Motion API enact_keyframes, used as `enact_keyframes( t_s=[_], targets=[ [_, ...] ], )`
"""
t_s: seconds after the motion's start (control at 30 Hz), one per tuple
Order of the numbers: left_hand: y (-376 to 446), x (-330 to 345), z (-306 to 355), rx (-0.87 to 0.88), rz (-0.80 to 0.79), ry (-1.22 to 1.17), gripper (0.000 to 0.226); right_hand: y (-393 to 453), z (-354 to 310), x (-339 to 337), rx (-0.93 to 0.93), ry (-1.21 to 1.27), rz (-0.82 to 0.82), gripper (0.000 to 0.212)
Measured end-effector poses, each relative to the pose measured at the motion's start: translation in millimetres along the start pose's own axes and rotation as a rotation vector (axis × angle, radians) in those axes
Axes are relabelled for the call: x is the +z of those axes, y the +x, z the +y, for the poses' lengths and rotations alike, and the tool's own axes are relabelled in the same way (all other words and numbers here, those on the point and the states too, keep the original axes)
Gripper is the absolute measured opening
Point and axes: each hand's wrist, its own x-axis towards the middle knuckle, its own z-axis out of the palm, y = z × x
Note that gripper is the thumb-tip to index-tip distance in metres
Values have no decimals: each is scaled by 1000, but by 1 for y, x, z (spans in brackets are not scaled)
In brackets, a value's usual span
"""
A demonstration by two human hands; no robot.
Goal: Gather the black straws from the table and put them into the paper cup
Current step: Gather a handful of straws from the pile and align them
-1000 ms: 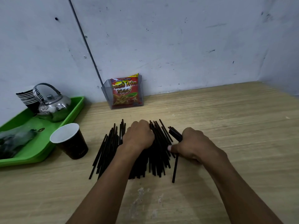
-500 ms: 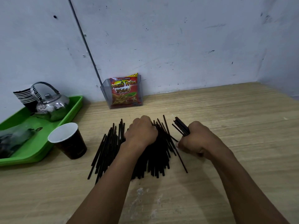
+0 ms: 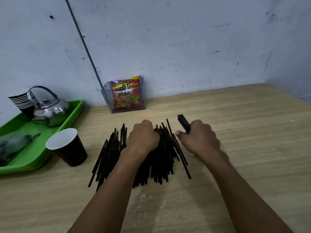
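The black straws (image 3: 161,153) lie fanned across the wooden table (image 3: 235,132). The left hand (image 3: 143,137) rests on the pile, fist curled; whether it grips any I cannot tell. The right hand (image 3: 197,138) clenches a small bundle of straws (image 3: 183,122). The paper cup (image 3: 67,147) stands upright to the left, beside the green tray (image 3: 38,148).

Kettle (image 3: 50,106) on green tray (image 3: 42,148)
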Motion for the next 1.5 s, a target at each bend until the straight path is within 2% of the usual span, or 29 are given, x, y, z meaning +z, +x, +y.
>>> enact_keyframes(
  t_s=[0.1, 0.23, 0.3, 0.37, 0.43, 0.57, 0.83, 1.13, 1.3, 1.5],
  targets=[
    [-3, -4, -5, -3, 1, -59, 25, -2, -12, 23, -78, -123, 18, 62],
    [-5, -13, -20, -21, 93, -185, 22, -7, -24, 38, -125, -218, 27, 80],
    [-5, -15, -27, -17, 117, -281, 23, -9, -27, 37, -137, -231, 17, 74],
    [-5, -17, -32, -10, 137, -349, 23, -11, -29, 33, -143, -229, -8, 59],
    [-3, -18, -37, -16, 163, -394, 20, -13, -31, 28, -138, -216, -41, 44],
    [-2, -20, -44, -37, 224, -449, 18, -16, -34, 25, -120, -200, -77, 28],
    [-4, -15, -49, -33, 265, -519, 20, -21, -42, 25, -128, -213, -102, 20],
    [-7, -5, -51, -12, 295, -571, 15, -20, -44, 19, -95, -293, -246, 18],
    [-11, -13, -54, 1, 350, -602, 17, -8, -33, 13, -44, -113, -298, 12],
    [-17, -14, -57, 17, 362, -641, 18, 8, -18, -2, 93, 374, -383, 11]
  ],
)
